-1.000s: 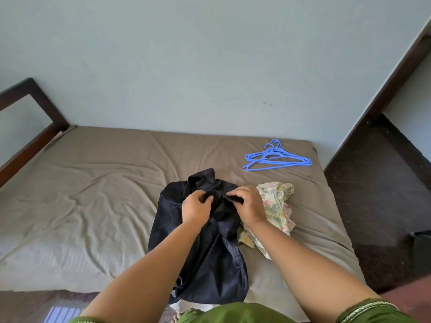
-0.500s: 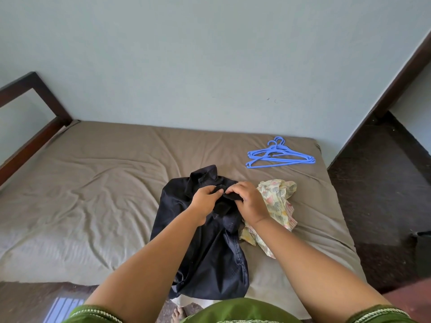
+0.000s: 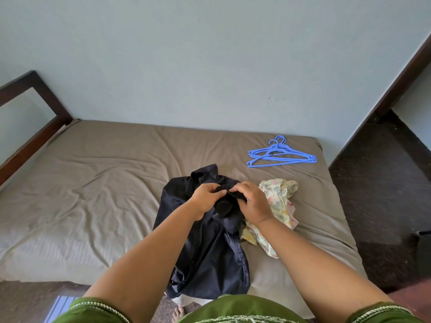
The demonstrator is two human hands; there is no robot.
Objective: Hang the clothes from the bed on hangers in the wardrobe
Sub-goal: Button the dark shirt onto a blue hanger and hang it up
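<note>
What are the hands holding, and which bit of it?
Both hands, left and right, pinch the dark shirt by a bunched fold near its collar end; the rest lies on the bed.

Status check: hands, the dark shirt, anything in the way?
Left hand and right hand both pinching the dark navy shirt near its collar. Shirt on the bed, not hung. Blue plastic hangers untouched; crumpled floral garment alongside, no obstruction.
</note>
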